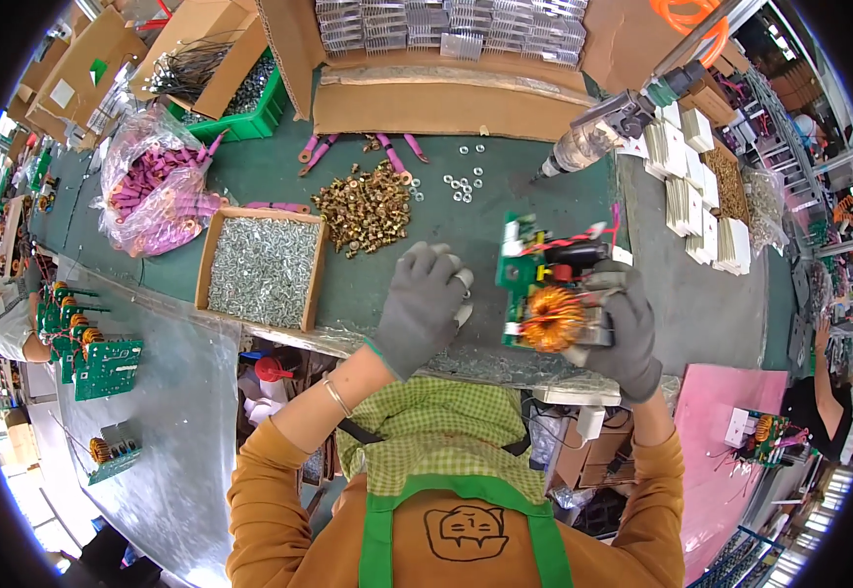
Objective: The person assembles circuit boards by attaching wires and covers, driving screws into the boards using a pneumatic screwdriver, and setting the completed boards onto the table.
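My right hand (625, 333), in a grey glove, grips a green circuit board (515, 284) by its right side, above the bench. The board is tilted on edge and carries a large copper-wound coil (552, 318), a black cylindrical part (576, 257) and red and pink wires. My left hand (421, 306), also gloved, hovers at the bench's near edge, left of the board and apart from it. Its fingers are curled together, and whether something small is pinched in them I cannot make out. Brass-coloured fasteners (363, 208) lie heaped just beyond it.
A cardboard tray of small silver fasteners (262, 269) stands left. Bagged pink-sleeved cable lugs (157, 186) lie behind it. Loose nuts (461, 186) dot the bench. A power screwdriver (588, 137) hangs at back right, near stacked white pieces (686, 186). Co-workers are at both sides.
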`<state>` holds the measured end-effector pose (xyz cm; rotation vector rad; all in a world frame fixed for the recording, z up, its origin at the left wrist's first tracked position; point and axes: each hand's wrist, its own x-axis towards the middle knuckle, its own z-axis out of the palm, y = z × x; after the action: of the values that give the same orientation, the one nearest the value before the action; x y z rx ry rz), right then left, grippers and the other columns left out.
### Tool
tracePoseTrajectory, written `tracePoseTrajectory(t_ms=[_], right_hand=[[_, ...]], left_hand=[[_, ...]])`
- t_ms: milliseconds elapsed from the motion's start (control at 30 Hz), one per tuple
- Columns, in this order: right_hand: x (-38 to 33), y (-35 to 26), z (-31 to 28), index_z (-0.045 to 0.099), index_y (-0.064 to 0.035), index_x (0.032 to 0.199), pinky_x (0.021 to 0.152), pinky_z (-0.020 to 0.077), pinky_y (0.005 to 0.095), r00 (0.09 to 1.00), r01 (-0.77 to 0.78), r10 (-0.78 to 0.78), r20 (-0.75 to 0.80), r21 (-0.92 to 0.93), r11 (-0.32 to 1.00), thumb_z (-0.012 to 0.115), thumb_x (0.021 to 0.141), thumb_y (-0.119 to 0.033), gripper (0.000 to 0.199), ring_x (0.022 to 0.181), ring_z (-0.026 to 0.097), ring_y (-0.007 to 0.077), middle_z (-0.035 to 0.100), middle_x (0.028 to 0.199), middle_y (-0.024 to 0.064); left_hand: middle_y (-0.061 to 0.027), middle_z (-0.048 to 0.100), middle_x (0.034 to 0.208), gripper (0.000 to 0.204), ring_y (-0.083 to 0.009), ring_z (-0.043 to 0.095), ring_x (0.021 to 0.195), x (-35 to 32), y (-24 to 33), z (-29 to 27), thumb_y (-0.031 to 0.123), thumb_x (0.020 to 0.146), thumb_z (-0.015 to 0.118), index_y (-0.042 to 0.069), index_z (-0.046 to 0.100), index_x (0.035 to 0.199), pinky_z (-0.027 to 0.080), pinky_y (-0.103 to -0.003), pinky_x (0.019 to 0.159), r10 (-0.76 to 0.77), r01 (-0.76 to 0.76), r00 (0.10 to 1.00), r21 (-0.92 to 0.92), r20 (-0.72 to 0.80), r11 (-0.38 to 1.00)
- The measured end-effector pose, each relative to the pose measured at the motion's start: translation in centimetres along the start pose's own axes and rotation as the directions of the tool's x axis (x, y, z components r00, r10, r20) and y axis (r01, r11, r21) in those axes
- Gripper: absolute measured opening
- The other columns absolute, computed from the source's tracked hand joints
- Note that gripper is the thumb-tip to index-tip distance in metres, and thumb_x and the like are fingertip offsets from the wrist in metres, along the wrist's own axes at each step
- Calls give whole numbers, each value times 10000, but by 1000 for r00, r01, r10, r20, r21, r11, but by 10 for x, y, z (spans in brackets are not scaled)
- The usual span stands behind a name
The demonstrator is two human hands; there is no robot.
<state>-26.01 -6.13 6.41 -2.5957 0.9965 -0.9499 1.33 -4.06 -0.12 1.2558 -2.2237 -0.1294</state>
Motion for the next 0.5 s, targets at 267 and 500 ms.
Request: tracePoseTrajectory(t_ms=[267, 500], right_hand=[[9, -5, 31, 580, -53, 986, 911, 461, 448, 946, 121, -81, 313, -113, 986, 811, 580, -241, 503, 1114, 530, 308, 544, 1076, 101], [10, -11, 38, 584, -23, 1038, 906, 464, 443, 947, 101, -47, 316, -157, 982, 812, 572, -238, 561, 1095, 531, 313, 529, 1048, 115]], left_hand=[[-133, 546, 1157, 536, -352, 495, 1153, -18, 2, -4, 144, 731, 694, 27, 555, 1235, 384, -477, 1003, -198, 198, 980, 13, 6, 980], [-145, 542, 1182, 535, -350, 477, 1177, -22, 1, 1, 165, 747, 681, 21, 554, 1247, 346, -508, 1047, -198, 196, 979, 47, 42, 979]])
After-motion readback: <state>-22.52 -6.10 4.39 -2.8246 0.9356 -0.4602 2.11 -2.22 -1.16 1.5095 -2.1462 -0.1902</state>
